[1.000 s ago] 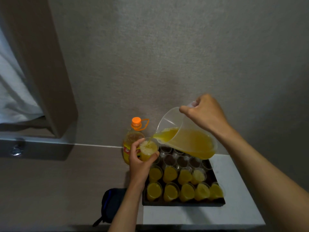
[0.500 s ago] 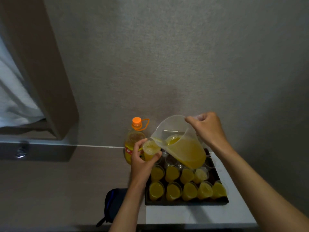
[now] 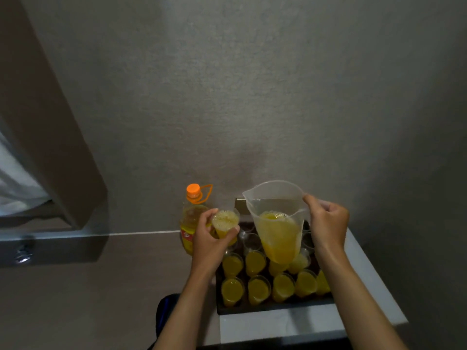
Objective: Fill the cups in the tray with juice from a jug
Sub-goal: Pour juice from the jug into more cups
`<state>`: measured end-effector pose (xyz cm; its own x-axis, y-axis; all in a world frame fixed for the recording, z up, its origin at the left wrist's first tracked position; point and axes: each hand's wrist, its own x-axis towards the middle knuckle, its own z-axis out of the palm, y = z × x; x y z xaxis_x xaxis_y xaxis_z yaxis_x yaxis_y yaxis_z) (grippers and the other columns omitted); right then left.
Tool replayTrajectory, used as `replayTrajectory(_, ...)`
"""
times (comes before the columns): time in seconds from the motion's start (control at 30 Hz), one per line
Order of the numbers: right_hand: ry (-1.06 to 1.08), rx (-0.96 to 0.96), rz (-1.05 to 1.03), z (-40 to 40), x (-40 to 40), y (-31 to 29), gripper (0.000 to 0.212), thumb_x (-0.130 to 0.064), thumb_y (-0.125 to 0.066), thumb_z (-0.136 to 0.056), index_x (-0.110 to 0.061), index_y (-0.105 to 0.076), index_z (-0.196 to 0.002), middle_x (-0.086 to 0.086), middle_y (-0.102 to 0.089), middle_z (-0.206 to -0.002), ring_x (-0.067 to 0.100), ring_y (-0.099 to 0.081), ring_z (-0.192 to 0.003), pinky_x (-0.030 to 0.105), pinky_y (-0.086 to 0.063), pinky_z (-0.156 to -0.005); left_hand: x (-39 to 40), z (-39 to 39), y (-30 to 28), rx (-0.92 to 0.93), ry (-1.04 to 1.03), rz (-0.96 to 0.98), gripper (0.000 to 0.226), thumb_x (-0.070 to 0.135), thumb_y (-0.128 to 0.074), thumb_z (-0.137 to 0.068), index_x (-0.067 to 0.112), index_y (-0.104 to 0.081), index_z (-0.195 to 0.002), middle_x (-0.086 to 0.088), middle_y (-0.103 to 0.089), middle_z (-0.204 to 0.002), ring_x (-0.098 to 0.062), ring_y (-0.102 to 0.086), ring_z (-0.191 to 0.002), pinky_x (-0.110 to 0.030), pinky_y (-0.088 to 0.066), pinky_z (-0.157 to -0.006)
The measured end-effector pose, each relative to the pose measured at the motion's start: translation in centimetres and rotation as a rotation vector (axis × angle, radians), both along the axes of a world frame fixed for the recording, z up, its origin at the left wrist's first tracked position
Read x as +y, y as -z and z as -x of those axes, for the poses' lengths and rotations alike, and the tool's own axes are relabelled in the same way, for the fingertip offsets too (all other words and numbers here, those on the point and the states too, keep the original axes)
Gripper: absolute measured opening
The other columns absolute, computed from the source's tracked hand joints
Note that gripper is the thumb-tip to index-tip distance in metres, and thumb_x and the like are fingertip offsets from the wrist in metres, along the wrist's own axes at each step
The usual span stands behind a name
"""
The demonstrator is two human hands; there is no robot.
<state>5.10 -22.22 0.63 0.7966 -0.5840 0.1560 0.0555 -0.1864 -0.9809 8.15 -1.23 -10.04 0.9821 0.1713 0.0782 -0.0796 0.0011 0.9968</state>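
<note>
Juice fills the cup (image 3: 225, 224) nearly to the brim, and the left hand (image 3: 211, 239) holds it with fingers curled round its wall, low centre of the head view, just above the tray's far-left corner. Beside it, right of centre, the right hand (image 3: 327, 224) grips the handle of the clear jug (image 3: 276, 221), which stands upright over the tray (image 3: 275, 307) with its spout clear of the cup. Two near rows of filled cups (image 3: 256, 289) glow yellow; behind them a few empty cups (image 3: 251, 242) wait, partly hidden by the jug. The step looks like setting this full cup down: best lowered level and slowly into a free far-row spot, since tilt would slop it over. The jug's base hangs close over the filled cups, so lifting it away first seems wise. An orange-capped bottle (image 3: 193, 219) stands just left of the tray, behind the left hand and easy to knock. A dark bag (image 3: 164, 315) sits at bottom centre, beside the white table (image 3: 290, 327).
</note>
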Motion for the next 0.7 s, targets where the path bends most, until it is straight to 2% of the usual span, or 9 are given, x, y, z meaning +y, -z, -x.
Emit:
replayTrajectory(0.07,0.065,-0.017,-0.049,0.7,-0.4,0.5,0.047,-0.024,-0.072,-0.093,0.002,-0.054,-0.058,0.010,-0.043,-0.053,0.021,-0.040,-0.053,0.032,-0.041,-0.056,-0.5,-0.7,0.0,0.010,0.014,-0.065,0.058,0.014,-0.089,-0.076,0.025,-0.057,-0.123,0.011,-0.068,-0.113,0.002,-0.067,-0.098,-0.024,-0.057,-0.082)
replayTrajectory(0.2,0.197,-0.047,-0.117,1.7,-1.4,1.4,0.051,-0.018,-0.071,-0.094,-0.013,-0.045,-0.050,-0.005,-0.037,-0.044,0.015,-0.035,-0.046,0.028,-0.038,-0.054,-1.8,-2.2,-0.4,0.053,0.122,-0.189,0.053,0.009,-0.085,-0.077,0.026,-0.054,-0.116,0.009,-0.066,-0.108,0.009,-0.065,-0.087,-0.017,-0.053,-0.074)
replayTrajectory(0.27,0.239,-0.062,-0.138,2.1,-2.1,1.8,0.050,-0.015,-0.071,-0.094,-0.013,-0.046,-0.050,-0.008,-0.037,-0.042,0.013,-0.035,-0.045,0.027,-0.040,-0.054,-2.6,-2.9,-0.6,0.082,0.186,-0.244,0.053,0.011,-0.086,-0.077,0.024,-0.053,-0.116,0.007,-0.064,-0.109,0.004,-0.064,-0.089,-0.022,-0.054,-0.076)
replayTrajectory(0.37,0.313,-0.077,-0.157,2.3,-3.6,2.1,0.046,-0.013,-0.070,-0.093,-0.009,-0.049,-0.052,-0.003,-0.041,-0.045,0.016,-0.038,-0.048,0.029,-0.043,-0.056,-4.2,-3.6,-1.0,0.092,0.271,-0.359,0.060,0.024,-0.087,-0.070,0.023,-0.050,-0.117,0.001,-0.062,-0.112,-0.016,-0.065,-0.098,-0.040,-0.057,-0.083)
replayTrajectory(0.43,0.355,-0.082,-0.178,2.3,-4.7,2.2,0.042,-0.014,-0.070,-0.092,-0.005,-0.051,-0.055,0.005,-0.042,-0.051,0.021,-0.040,-0.053,0.032,-0.047,-0.061,-5.3,-4.1,-1.3,0.092,0.348,-0.448,0.059,0.026,-0.086,-0.072,0.022,-0.049,-0.117,0.003,-0.059,-0.113,-0.017,-0.062,-0.099,-0.034,-0.055,-0.079)
replayTrajectory(0.5,0.400,-0.093,-0.198,2.2,-5.8,2.0,0.046,-0.014,-0.070,-0.089,-0.012,-0.045,-0.051,-0.001,-0.036,-0.047,0.020,-0.034,-0.052,0.031,-0.043,-0.060,-6.4,-4.6,-1.8,0.090,0.408,-0.532,0.056,0.025,-0.084,-0.075,0.022,-0.047,-0.117,0.005,-0.055,-0.115,-0.014,-0.058,-0.098,-0.023,-0.049,-0.073)
replayTrajectory(0.6,0.433,-0.116,-0.211,2.1,-7.3,1.7,0.050,-0.012,-0.069,-0.089,-0.015,-0.041,-0.049,-0.010,-0.032,-0.042,0.014,-0.030,-0.046,0.029,-0.041,-0.057,-8.3,-5.5,-2.3,0.093,0.499,-0.611,0.058,0.035,-0.083,-0.067,0.032,-0.044,-0.110,0.003,-0.056,-0.116,-0.016,-0.061,-0.098,-0.035,-0.058,-0.072)
replayTrajectory(0.7,0.472,-0.133,-0.185,1.8,-9.0,1.5,0.048,-0.013,-0.069,-0.089,-0.009,-0.042,-0.049,-0.009,-0.034,-0.043,0.012,-0.031,-0.046,0.028,-0.041,-0.057,-10.4,-6.1,-3.0,0.084,0.571,-0.673,0.057,0.030,-0.083,-0.070,0.028,-0.044,-0.111,0.003,-0.055,-0.110,-0.020,-0.062,-0.096,-0.040,-0.059,-0.070)
